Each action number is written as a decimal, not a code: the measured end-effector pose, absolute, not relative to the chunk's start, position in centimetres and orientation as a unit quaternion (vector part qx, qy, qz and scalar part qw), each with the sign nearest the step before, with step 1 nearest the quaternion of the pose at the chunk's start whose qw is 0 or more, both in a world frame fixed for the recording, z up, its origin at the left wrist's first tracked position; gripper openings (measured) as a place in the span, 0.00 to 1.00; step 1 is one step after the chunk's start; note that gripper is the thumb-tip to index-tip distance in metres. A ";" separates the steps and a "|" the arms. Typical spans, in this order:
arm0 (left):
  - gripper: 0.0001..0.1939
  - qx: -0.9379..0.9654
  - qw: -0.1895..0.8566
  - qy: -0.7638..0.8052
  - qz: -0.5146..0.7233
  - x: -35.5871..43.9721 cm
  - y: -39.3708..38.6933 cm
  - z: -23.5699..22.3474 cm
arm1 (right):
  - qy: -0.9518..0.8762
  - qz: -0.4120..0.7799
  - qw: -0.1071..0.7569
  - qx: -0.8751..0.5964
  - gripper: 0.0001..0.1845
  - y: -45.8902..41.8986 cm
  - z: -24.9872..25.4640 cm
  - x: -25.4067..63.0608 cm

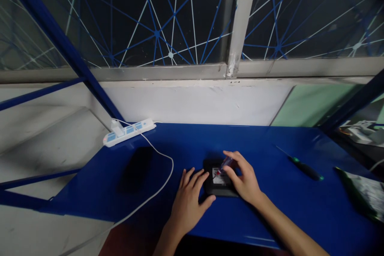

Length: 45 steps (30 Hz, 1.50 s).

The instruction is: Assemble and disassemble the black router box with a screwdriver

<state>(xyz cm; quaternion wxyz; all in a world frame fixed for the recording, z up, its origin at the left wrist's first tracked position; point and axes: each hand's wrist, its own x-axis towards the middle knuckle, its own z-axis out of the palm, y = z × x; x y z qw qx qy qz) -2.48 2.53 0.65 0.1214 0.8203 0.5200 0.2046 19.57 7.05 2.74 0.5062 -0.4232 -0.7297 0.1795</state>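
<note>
A flat black device [222, 191] with a pale label [221, 177] on its upper face lies on the blue table. Against its left edge rests my left hand [189, 198], fingers spread and thumb by the near left corner. My right hand [244, 176] is over the device's right side, pinching a small screwdriver [226, 163] with a clear handle and a red part near the shaft. Its thin tip points down and left onto the label area; whether it sits in a screw is too small to tell.
A green and black screwdriver [306, 168] lies on the right of the blue table [192, 136], near a shiny package [363, 192]. At the back left is a white power strip [129, 132]; a white cable [172, 164] loops across. A dark flat object [138, 168] lies left.
</note>
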 end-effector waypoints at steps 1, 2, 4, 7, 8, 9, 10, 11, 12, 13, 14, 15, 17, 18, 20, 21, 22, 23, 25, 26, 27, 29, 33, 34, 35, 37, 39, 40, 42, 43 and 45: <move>0.30 0.821 0.120 0.519 0.206 -2.5 2.5 0.6 | -0.734 0.187 0.500 -0.421 0.21 7.0 2.8 19.7; 0.30 0.820 0.119 0.520 0.207 -2.5 2.5 0.6 | -0.736 0.196 0.494 -0.419 0.23 6.9 2.8 19.8; 0.30 0.820 0.119 0.520 0.205 -2.5 2.5 0.7 | -0.737 0.218 0.485 -0.417 0.26 6.8 2.7 19.9; 0.30 0.820 0.124 0.522 0.200 -2.4 2.5 0.8 | -0.726 0.260 0.486 -0.412 0.28 6.7 2.5 19.8; 0.30 0.819 0.125 0.523 0.199 -2.4 2.5 0.8 | -0.721 0.272 0.487 -0.411 0.28 6.7 2.5 19.8; 0.30 0.819 0.126 0.523 0.200 -2.4 2.5 0.9 | -0.716 0.275 0.490 -0.414 0.27 6.8 2.5 19.7; 0.30 0.819 0.126 0.523 0.201 -2.4 2.5 0.9 | -0.713 0.271 0.492 -0.419 0.27 6.9 2.5 19.6; 0.30 0.819 0.126 0.523 0.202 -2.4 2.5 0.9 | -0.712 0.260 0.495 -0.425 0.26 7.0 2.5 19.5; 0.30 0.819 0.126 0.522 0.203 -2.4 2.5 0.9 | -0.712 0.245 0.497 -0.431 0.24 7.0 2.5 19.5; 0.30 0.819 0.125 0.522 0.204 -2.4 2.5 0.8 | -0.714 0.229 0.500 -0.434 0.23 7.1 2.5 19.5; 0.30 0.819 0.125 0.522 0.204 -2.4 2.5 0.8 | -0.716 0.216 0.502 -0.434 0.21 7.2 2.6 19.5; 0.30 0.819 0.124 0.522 0.204 -2.4 2.5 0.8 | -0.720 0.209 0.502 -0.432 0.19 7.2 2.6 19.5; 0.30 0.819 0.125 0.521 0.204 -2.4 2.5 0.8 | -0.726 0.213 0.499 -0.423 0.19 7.1 2.6 19.5; 0.30 0.820 0.126 0.521 0.203 -2.5 2.5 0.8 | -0.729 0.222 0.496 -0.416 0.20 7.1 2.6 19.6; 0.29 0.820 0.127 0.520 0.203 -2.5 2.5 0.8 | -0.732 0.247 0.492 -0.402 0.23 6.9 2.6 19.6; 0.29 0.820 0.127 0.520 0.204 -2.5 2.5 0.9 | -0.731 0.260 0.491 -0.396 0.24 6.9 2.6 19.6; 0.29 0.820 0.127 0.520 0.204 -2.5 2.5 0.9 | -0.730 0.271 0.491 -0.391 0.25 6.8 2.6 19.5; 0.29 0.820 0.127 0.520 0.204 -2.5 2.5 0.9 | -0.728 0.279 0.492 -0.388 0.26 6.7 2.6 19.5; 0.29 0.819 0.126 0.520 0.206 -2.5 2.5 0.9 | -0.725 0.282 0.496 -0.385 0.26 6.7 2.5 19.5; 0.29 0.819 0.125 0.520 0.207 -2.5 2.5 0.9 | -0.724 0.279 0.498 -0.387 0.26 6.6 2.5 19.5; 0.29 0.819 0.125 0.519 0.208 -2.5 2.5 0.8 | -0.723 0.276 0.499 -0.389 0.27 6.6 2.5 19.5; 0.30 0.819 0.124 0.520 0.208 -2.5 2.5 0.8 | -0.722 0.273 0.497 -0.395 0.28 6.5 2.4 19.5; 0.30 0.818 0.129 0.522 0.206 -2.5 2.5 0.7 | -0.709 0.283 0.496 -0.413 0.28 6.7 2.0 19.3; 0.30 0.817 0.130 0.523 0.205 -2.5 2.5 0.7 | -0.700 0.286 0.500 -0.421 0.28 6.7 1.8 19.3; 0.30 0.817 0.131 0.523 0.205 -2.5 2.5 0.8 | -0.689 0.292 0.506 -0.429 0.28 6.9 1.7 19.2; 0.30 0.816 0.133 0.525 0.202 -2.5 2.5 0.8 | -0.661 0.301 0.525 -0.444 0.30 7.1 1.4 19.2; 0.30 0.815 0.136 0.526 0.201 -2.5 2.5 0.9 | -0.635 0.298 0.544 -0.461 0.31 7.5 1.2 19.5; 0.30 0.815 0.137 0.526 0.202 -2.5 2.5 0.9 | -0.626 0.290 0.549 -0.472 0.30 7.8 1.1 19.7; 0.30 0.815 0.139 0.524 0.205 -2.6 2.5 0.9 | -0.615 0.268 0.549 -0.498 0.29 8.3 1.1 20.3; 0.30 0.815 0.140 0.523 0.207 -2.6 2.5 0.9 | -0.612 0.258 0.546 -0.510 0.28 8.6 1.1 20.6; 0.30 0.814 0.141 0.522 0.210 -2.6 2.4 0.9 | -0.606 0.242 0.543 -0.528 0.28 9.2 1.1 21.3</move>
